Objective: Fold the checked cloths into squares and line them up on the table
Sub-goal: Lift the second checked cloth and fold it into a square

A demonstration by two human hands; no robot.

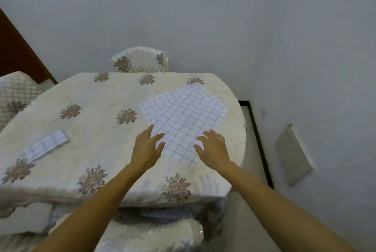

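Plainly held left grip and right grip spread, pinching nothing. Risked skewing the checked cloth between them through uneven pulling.

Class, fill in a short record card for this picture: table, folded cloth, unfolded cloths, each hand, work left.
Table: under a cream flowered tablecloth
Folded cloth: one, checked, near the left edge
Unfolded cloths: checked, flat, overlapping askew on the right side
Left hand: fingers spread, touching the top cloth's near left edge
Right hand: fingers spread, resting on its near right part
Work left: the unfolded cloths await folding
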